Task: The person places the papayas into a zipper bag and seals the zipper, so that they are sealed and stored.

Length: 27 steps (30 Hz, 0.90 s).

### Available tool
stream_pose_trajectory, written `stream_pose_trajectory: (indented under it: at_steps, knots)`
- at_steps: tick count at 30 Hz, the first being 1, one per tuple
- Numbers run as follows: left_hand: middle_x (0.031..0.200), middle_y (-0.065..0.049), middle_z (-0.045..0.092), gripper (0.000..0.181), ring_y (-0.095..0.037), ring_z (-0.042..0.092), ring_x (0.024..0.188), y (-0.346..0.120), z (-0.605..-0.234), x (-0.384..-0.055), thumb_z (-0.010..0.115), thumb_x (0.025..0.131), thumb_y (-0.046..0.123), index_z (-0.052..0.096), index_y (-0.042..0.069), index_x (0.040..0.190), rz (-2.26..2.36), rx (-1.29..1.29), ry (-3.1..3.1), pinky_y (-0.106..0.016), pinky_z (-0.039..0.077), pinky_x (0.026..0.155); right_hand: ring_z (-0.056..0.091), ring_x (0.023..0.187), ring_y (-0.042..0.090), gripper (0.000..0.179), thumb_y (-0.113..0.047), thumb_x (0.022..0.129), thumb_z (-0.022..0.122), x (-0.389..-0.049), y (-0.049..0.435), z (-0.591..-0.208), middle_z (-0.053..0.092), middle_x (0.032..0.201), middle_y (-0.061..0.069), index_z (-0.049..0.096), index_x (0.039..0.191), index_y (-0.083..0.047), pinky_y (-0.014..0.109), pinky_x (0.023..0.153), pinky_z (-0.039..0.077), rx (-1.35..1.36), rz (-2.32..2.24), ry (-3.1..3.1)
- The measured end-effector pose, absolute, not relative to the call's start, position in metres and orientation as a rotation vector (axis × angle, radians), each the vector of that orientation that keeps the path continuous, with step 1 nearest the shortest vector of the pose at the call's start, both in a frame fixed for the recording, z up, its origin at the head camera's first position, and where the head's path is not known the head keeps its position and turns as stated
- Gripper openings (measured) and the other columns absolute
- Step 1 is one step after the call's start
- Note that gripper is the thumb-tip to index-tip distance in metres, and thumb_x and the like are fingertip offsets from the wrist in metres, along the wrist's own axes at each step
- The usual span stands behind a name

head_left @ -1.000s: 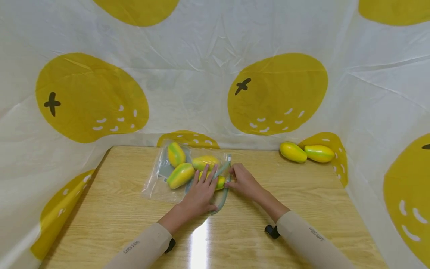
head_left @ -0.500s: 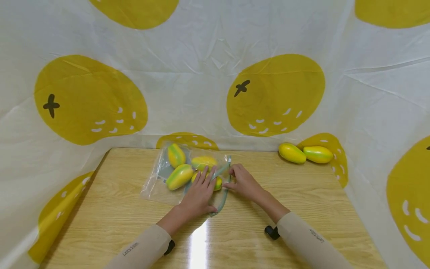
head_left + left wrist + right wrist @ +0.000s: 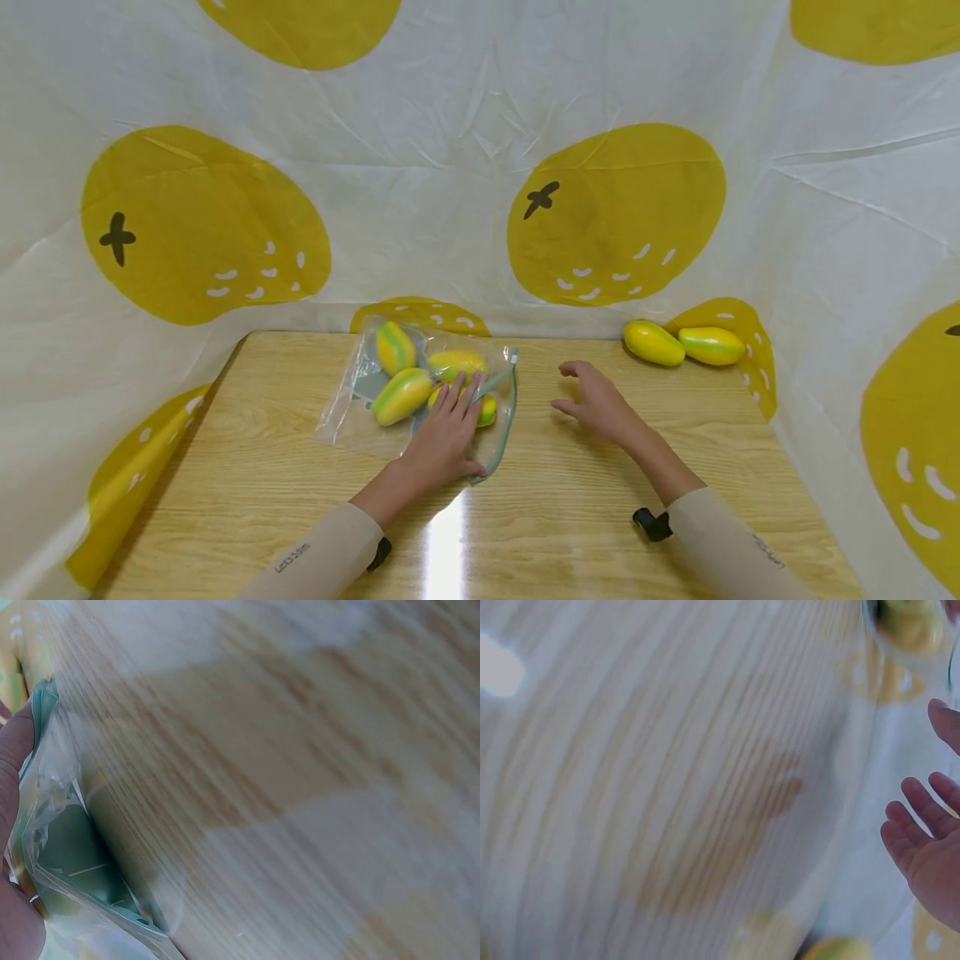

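A clear plastic zip bag [image 3: 341, 427] lies on the table with several yellow-green papayas [image 3: 402, 397] inside. Its green zip strip [image 3: 512, 408] bows apart into a gaping mouth on the right side. My left hand [image 3: 442, 433] rests on top of the bag, fingers stretched over the papaya nearest the mouth and partly hiding it. The left wrist view catches my thumb beside the bag's green edge [image 3: 45, 705]. To the right of the mouth, my right hand [image 3: 600, 407] hovers with fingers apart, holding nothing; its spread fingers [image 3: 922, 810] also show in the right wrist view.
Two loose papayas [image 3: 654, 342] lie end to end at the back right of the wooden table [image 3: 300, 517], against the cloth. A white cloth [image 3: 420, 225] printed with yellow fruit walls in the back and both sides.
My right hand has let go of the bag's zip edge and moved right, its fingers spreading. My left hand stays on the bag, and the papayas lie as before.
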<state>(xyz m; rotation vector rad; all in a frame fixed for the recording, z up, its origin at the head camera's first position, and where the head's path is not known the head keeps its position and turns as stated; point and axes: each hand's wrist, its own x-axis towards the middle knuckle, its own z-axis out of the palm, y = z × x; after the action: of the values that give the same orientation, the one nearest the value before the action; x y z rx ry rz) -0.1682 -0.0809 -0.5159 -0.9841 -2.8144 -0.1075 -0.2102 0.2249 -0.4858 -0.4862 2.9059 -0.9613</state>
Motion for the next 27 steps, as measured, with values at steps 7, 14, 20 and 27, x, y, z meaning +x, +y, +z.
stream_pose_trajectory:
  at_steps: [7,14,20,27]
  knots:
    - [0.174,-0.02,0.001,0.118,-0.042,0.006,0.16,-0.08,-0.517,-0.169,0.085,0.066,0.07,0.043,0.0,0.152,-0.107,-0.985,-2.819,-0.054,0.021,0.127,0.042,0.141,0.05,0.072,-0.023,0.096,0.075,-0.219,0.285,-0.486,0.046,0.152,0.031,0.039,0.152,0.006,0.066,0.113,0.037,-0.364,-0.96,2.966]
    - [0.173,-0.021,0.002,0.118,-0.042,0.008,0.16,-0.08,-0.516,-0.169,0.085,0.067,0.069,0.042,0.0,0.152,-0.099,-0.985,-2.833,-0.054,0.021,0.127,0.031,0.147,0.054,0.081,-0.028,0.098,0.073,-0.236,0.334,-0.476,0.033,0.16,0.034,0.029,0.157,0.007,0.069,0.115,0.03,-0.203,-0.948,3.0]
    - [0.174,-0.02,0.003,0.118,-0.042,0.008,0.16,-0.08,-0.513,-0.168,0.085,0.068,0.069,0.042,0.0,0.153,-0.097,-0.992,-2.837,-0.054,0.021,0.127,0.033,0.141,0.059,0.082,-0.024,0.098,0.072,-0.257,0.363,-0.466,0.034,0.154,0.041,0.026,0.155,0.014,0.071,0.112,0.031,-0.161,-0.84,3.055]
    - [0.174,-0.019,0.0,0.118,-0.041,0.007,0.16,-0.081,-0.516,-0.167,0.083,0.068,0.071,0.042,0.001,0.153,-0.071,-0.998,-2.841,-0.055,0.021,0.127,0.03,0.141,0.062,0.089,-0.028,0.099,0.07,-0.273,0.372,-0.463,0.03,0.157,0.041,0.017,0.16,0.01,0.073,0.113,0.029,-0.136,-0.779,2.991]
